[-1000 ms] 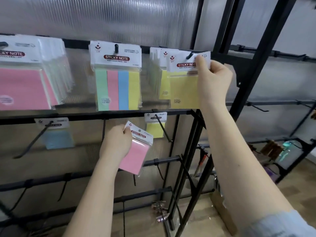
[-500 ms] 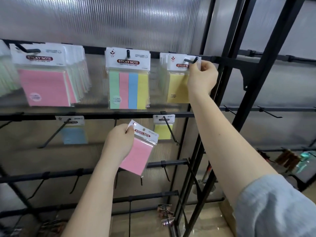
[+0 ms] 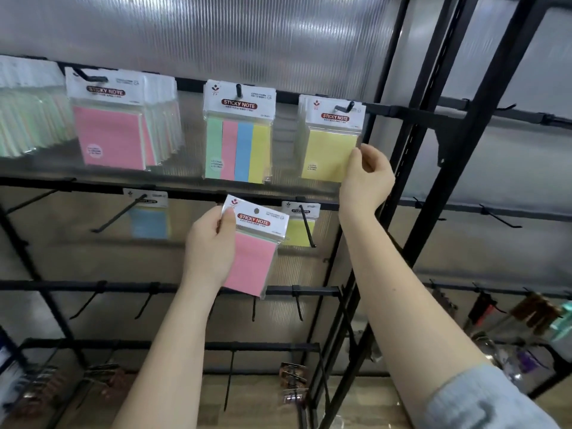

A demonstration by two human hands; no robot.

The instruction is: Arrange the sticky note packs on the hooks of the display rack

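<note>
Head view, close, facing rack (image 3: 433,113)

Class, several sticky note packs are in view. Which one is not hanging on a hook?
The pink pack held in the left hand, below the top row. Every other pack hangs from a rack hook; this one's hanging hole is free.

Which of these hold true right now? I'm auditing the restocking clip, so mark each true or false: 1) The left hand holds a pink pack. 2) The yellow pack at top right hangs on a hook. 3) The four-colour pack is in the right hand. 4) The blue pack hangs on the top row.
1) True: the left hand grips the pink pack by its header.
2) True: the yellow pack hangs on its hook; the right hand is at its lower right corner.
3) False: the four-colour pack hangs untouched on the top row.
4) False: the blue pack hangs on the second row.
</note>
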